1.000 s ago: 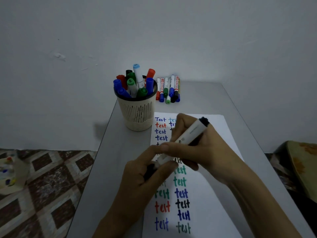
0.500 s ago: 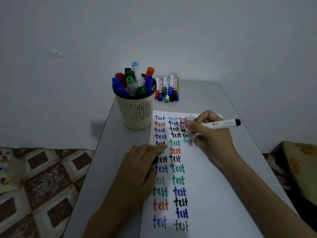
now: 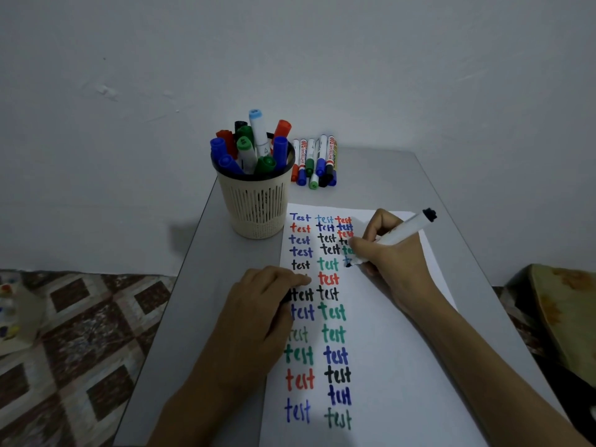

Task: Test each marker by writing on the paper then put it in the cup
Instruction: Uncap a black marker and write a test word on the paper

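My right hand (image 3: 395, 264) grips a white marker (image 3: 404, 230) with a black end. Its black tip touches the white paper (image 3: 393, 366) just below the third column of "test" words. My left hand (image 3: 254, 308) rests on the paper's left edge, fingers curled round a small black cap (image 3: 285, 298) that is mostly hidden. A cream slotted cup (image 3: 256, 206) stands upright beyond the paper's top left corner and holds several markers with blue, green, red and black caps. Several more markers (image 3: 314, 162) lie side by side right of the cup.
The grey table (image 3: 193, 317) is narrow, with its left edge close to my left hand. A white wall rises right behind the cup. A patterned tile floor (image 3: 80, 333) lies to the left, and a cushion-like thing (image 3: 564, 317) sits low on the right.
My hands pulled the cap off the marker and parted. My right hand carried the marker to the upper right of the paper and set its tip down. My left hand settled on the paper's edge.
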`<state>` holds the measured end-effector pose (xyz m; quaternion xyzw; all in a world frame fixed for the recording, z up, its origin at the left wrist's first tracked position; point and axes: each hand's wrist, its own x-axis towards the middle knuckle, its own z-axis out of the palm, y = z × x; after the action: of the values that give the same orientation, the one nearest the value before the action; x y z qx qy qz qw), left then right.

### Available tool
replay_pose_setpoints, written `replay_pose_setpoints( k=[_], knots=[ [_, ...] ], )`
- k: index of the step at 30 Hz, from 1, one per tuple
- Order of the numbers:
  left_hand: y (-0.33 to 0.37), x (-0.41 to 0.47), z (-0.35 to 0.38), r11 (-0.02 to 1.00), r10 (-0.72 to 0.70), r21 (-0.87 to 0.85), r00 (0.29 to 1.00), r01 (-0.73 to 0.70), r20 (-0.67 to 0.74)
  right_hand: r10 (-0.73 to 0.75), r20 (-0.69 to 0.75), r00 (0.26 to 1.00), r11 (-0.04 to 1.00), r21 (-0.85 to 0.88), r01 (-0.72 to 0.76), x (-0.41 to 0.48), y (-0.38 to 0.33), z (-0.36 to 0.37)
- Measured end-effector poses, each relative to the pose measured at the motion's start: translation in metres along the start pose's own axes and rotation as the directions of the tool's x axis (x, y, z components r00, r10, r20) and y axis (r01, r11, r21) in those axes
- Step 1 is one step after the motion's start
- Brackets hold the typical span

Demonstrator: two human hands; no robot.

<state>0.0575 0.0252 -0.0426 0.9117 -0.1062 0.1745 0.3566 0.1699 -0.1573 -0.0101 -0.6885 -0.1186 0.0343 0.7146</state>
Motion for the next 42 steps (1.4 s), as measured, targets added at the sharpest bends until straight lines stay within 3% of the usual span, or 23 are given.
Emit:
replay_pose_setpoints(
  k=[9,15,23,27,42],
  knots=[
    [-0.0002,0.0009,0.0009,1.0,0.005,0.003,1.0,-0.005,-0.002,-0.037,0.003,0.999,0.99,-0.134,0.037,-0.0002,0.0009,0.0033],
    [-0.0014,0.0006,0.0013,1.0,0.008,0.004,1.0,-0.008,-0.006,-0.047,-0.005,0.999,0.996,-0.074,0.047,0.0004,0.0016,0.0017],
    [-0.0012,0.0004,0.0012,1.0,0.012,0.005,1.0,-0.012,-0.008,-0.039,0.018,0.999,0.984,-0.171,0.041,-0.0014,0.0005,0.0036],
    [-0.002,0.0005,0.0011,1.0,0.01,0.006,1.0,-0.01,-0.004,-0.057,-0.017,0.998,0.993,-0.1,0.055,-0.0013,0.0006,0.0009],
    [-0.0019,0.0012,0.0008,1.0,0.022,0.005,1.0,-0.022,-0.002,-0.067,-0.042,0.997,0.987,-0.149,0.06,-0.0019,0.0009,0.0011]
  ],
)
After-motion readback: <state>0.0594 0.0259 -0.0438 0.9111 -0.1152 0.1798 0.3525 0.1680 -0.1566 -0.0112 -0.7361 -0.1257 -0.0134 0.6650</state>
